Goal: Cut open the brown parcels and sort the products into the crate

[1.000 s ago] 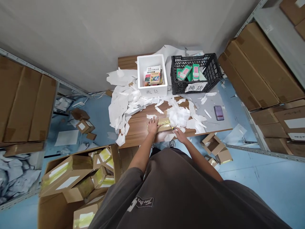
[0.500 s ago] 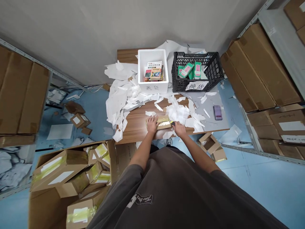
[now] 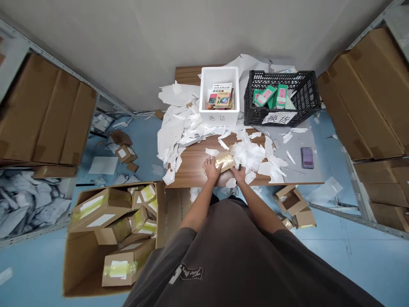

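A small cardboard box (image 3: 224, 161) with shiny tape on it lies at the front of the wooden table (image 3: 191, 170). My left hand (image 3: 211, 169) grips its left end, fingers over the top. At the box's right end is my right hand (image 3: 238, 175), closed around a utility knife (image 3: 240, 166), black with a touch of yellow. The knife points up and away from me; its blade is too small to make out. Torn white paper (image 3: 247, 151) lies just beyond the box and my right hand.
Behind stand a white foam box (image 3: 219, 118) of books and a black crate (image 3: 283, 108) of green-and-pink boxes. A phone-like purple item (image 3: 307, 157) lies at right. A large carton (image 3: 81, 264) of taped parcels stands at lower left. Shelves (image 3: 361, 217) flank both sides.
The knife has come off the box's taped top and now points upward in my right hand. The box has turned slightly, its right end farther from me. The whole view has shifted.
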